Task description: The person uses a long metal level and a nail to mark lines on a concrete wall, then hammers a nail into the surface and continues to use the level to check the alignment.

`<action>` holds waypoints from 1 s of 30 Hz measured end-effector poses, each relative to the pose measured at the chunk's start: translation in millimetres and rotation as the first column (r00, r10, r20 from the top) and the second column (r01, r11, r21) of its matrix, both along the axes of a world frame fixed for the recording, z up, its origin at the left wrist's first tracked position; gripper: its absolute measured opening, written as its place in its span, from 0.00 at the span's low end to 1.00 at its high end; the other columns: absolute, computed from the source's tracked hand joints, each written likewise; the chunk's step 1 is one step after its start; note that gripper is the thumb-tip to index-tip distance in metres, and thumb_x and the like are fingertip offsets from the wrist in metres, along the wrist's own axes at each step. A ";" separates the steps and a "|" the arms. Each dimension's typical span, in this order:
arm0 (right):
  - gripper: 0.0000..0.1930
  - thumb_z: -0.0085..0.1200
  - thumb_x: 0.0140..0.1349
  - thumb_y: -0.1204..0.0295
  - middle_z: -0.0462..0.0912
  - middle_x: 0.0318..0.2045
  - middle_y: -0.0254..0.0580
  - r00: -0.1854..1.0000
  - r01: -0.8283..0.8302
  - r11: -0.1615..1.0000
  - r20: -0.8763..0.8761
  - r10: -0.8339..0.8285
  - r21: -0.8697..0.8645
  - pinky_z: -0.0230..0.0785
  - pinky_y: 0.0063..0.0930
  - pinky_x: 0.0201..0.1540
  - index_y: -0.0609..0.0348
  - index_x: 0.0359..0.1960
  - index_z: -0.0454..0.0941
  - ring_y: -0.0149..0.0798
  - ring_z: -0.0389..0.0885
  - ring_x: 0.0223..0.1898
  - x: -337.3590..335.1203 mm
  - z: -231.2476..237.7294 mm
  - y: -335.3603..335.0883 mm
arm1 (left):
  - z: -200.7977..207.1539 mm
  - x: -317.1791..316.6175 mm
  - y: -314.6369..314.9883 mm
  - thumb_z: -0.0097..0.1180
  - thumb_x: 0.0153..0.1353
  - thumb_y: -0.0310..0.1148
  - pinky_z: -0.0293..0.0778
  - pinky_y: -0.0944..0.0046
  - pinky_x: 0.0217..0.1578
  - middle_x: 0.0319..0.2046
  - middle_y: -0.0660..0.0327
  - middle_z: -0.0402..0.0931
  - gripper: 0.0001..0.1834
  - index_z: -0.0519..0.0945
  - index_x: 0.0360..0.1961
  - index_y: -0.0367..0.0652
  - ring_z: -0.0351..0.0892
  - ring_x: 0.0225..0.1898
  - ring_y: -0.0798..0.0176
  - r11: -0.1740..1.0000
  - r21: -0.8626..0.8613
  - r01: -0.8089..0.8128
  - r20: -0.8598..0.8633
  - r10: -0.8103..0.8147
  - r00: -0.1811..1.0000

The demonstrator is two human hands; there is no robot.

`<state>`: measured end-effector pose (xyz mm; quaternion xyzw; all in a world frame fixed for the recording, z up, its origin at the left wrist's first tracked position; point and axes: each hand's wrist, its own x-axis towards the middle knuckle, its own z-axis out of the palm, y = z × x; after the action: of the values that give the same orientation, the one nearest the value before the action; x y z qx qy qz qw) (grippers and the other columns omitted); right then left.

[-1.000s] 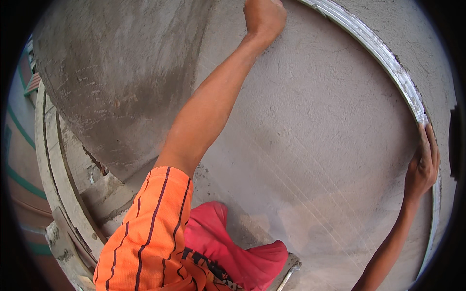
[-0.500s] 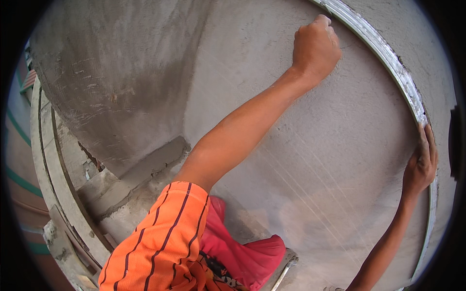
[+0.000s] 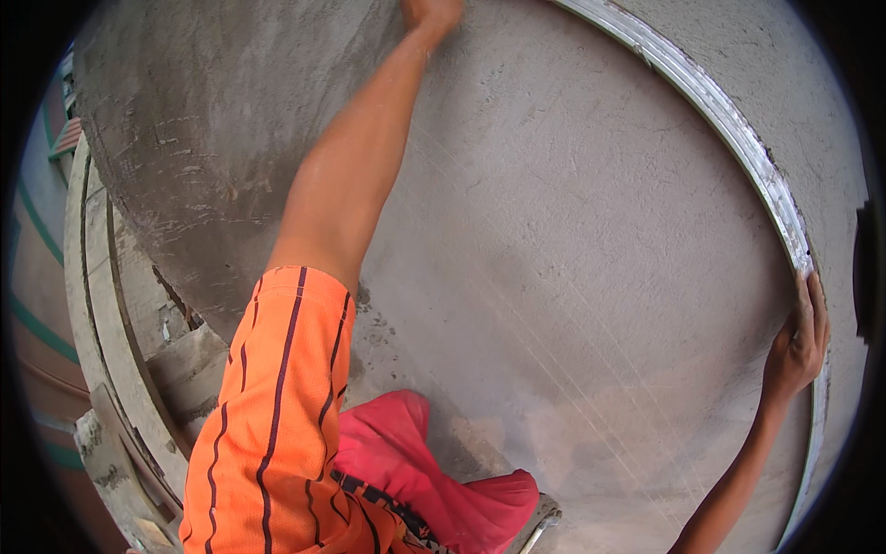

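Observation:
A long, ridged metal straightedge (image 3: 711, 97) lies against grey plastered wall (image 3: 572, 222), bent into a curve by the lens. My right hand (image 3: 796, 343) grips its lower right part, fingers stretched over the bar and the thumb side hidden. My left arm reaches far up across the wall. At the top rim, my left hand (image 3: 434, 13) is cut off and slightly blurred, its fingers out of sight. It is close to the wall and away from the straightedge; whether it holds anything is hidden.
Wooden planks (image 3: 120, 305) run along the left, with rough board pieces (image 3: 111, 471) below. A darker grey wall face (image 3: 185, 166) meets the lighter one at a corner. Red cloth (image 3: 452, 471) covers my leg, and a thin pale rod (image 3: 543, 528) shows beside it.
My left hand has moved up and left, from a closed fist near the straightedge's upper end to the top rim. The right hand keeps its hold on the bar.

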<state>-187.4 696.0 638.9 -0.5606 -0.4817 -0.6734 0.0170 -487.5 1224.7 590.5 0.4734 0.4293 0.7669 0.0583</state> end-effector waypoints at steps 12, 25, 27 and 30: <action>0.26 0.49 0.57 0.87 0.78 0.53 0.32 0.999 0.035 0.999 0.027 -0.035 -0.012 0.69 0.29 0.58 0.39 0.52 0.78 0.36 0.75 0.55 2.7 -2.3 -1.6 | 6.6 55.4 -94.6 0.45 0.63 0.32 0.73 0.50 0.38 0.34 0.38 0.78 0.13 0.77 0.37 0.32 0.78 0.39 0.38 0.988 0.081 0.134 -0.072 -0.128 0.989; 0.27 0.49 0.56 0.88 0.78 0.53 0.30 1.000 0.011 1.000 -0.012 -0.010 0.027 0.69 0.27 0.58 0.36 0.52 0.78 0.35 0.74 0.56 0.2 -3.5 1.1 | -14.9 124.4 -242.5 0.46 0.62 0.25 0.77 0.57 0.32 0.23 0.43 0.79 0.14 0.73 0.43 0.23 0.82 0.27 0.47 0.758 0.383 0.527 -0.033 -0.559 0.828; 0.28 0.49 0.56 0.88 0.78 0.53 0.29 1.000 0.017 0.999 -0.021 -0.017 0.031 0.70 0.27 0.58 0.36 0.52 0.78 0.35 0.74 0.56 0.2 -3.6 -0.3 | -13.6 120.6 -247.9 0.46 0.62 0.25 0.77 0.56 0.32 0.23 0.43 0.78 0.14 0.73 0.42 0.22 0.82 0.27 0.47 0.726 0.346 0.595 -0.029 -0.625 0.780; 0.28 0.49 0.55 0.88 0.78 0.53 0.29 1.000 0.014 0.999 -0.016 -0.014 0.033 0.71 0.27 0.57 0.36 0.51 0.78 0.35 0.74 0.55 -0.9 -3.3 -0.9 | -19.4 123.2 -250.7 0.46 0.61 0.25 0.76 0.57 0.31 0.22 0.43 0.78 0.13 0.75 0.42 0.24 0.82 0.27 0.49 0.732 0.337 0.592 -0.117 -0.592 0.798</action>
<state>-188.3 695.0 635.6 -0.5688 -0.4664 -0.6770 0.0254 -364.3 974.0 571.1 0.5884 0.1097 0.7726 0.2119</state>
